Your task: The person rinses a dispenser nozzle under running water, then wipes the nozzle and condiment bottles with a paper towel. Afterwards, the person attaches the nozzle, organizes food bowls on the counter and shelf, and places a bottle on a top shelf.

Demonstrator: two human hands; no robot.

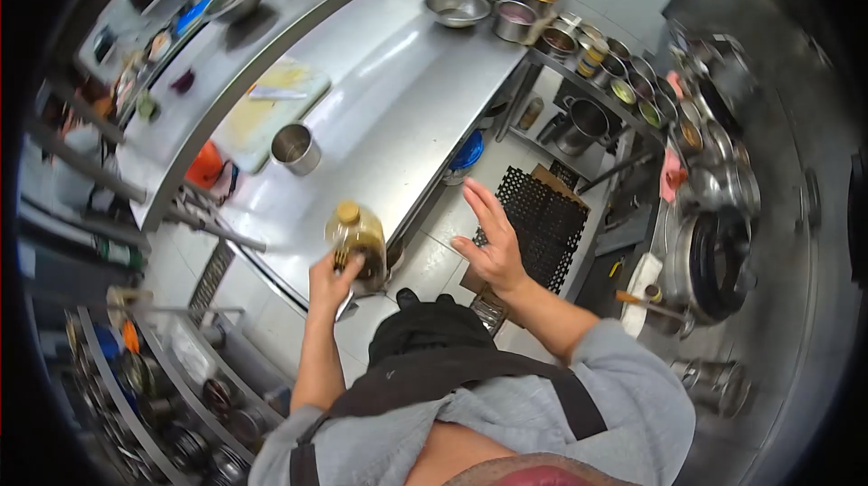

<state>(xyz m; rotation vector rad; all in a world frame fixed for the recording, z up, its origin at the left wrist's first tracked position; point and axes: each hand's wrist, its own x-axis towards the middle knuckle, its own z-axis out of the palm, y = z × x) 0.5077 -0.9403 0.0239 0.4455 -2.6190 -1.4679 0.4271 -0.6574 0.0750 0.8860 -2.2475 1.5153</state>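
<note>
My left hand is closed at the side of a clear bottle with a yellow cap and dark contents low down. The bottle is upright at the near corner of the steel table; whether it rests on the metal or is just above it, I cannot tell. My right hand is raised in the air to the right of the table edge, fingers stretched out, holding nothing. Beyond the bottle, a steel pot stands on the table beside a cutting board with a knife on it.
Steel bowls and pots crowd the table's far end. To the right are a rack of small containers and a stove area with a large pan. A black perforated mat lies on the floor. Shelves with cookware stand lower left.
</note>
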